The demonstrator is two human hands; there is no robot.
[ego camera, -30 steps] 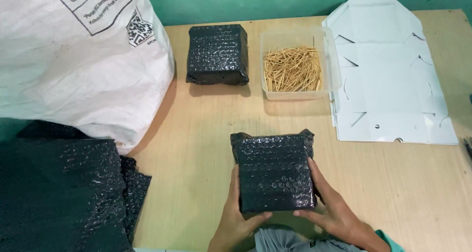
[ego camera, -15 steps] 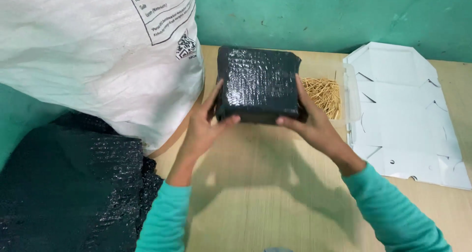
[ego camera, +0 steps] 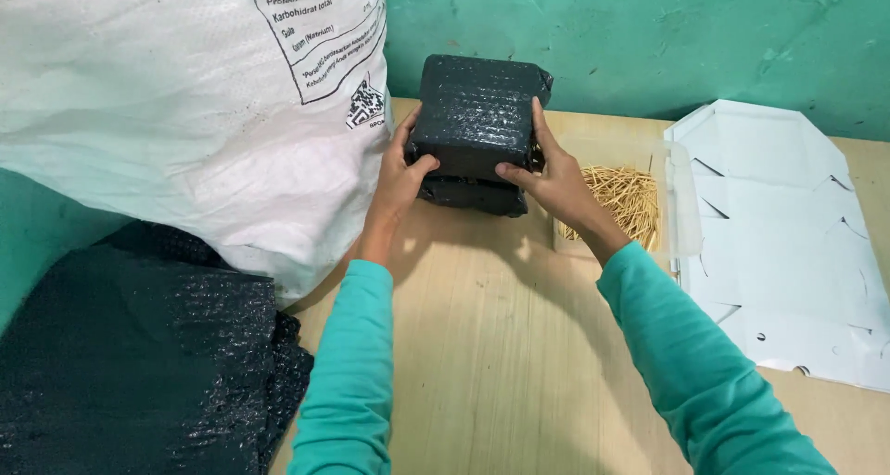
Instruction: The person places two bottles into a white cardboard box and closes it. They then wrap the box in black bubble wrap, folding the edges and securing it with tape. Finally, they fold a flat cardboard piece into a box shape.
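Note:
A package wrapped in black bubble wrap (ego camera: 477,114) is held between both my hands at the far side of the wooden table (ego camera: 482,345). It rests on top of a second black wrapped package (ego camera: 473,195), whose front edge shows underneath. My left hand (ego camera: 400,174) grips the top package's left side, thumb on its front. My right hand (ego camera: 552,174) grips its right side. Both arms wear teal sleeves.
A large white woven sack (ego camera: 176,114) stands at the left. Black bubble wrap (ego camera: 130,364) is piled at the lower left. A clear tray of rubber bands (ego camera: 635,202) sits right of the packages, with flat white cardboard (ego camera: 788,243) beyond it. A teal wall is behind.
My hands carried the black package from the near edge of the table to the far side and set it on the other package by the wall.

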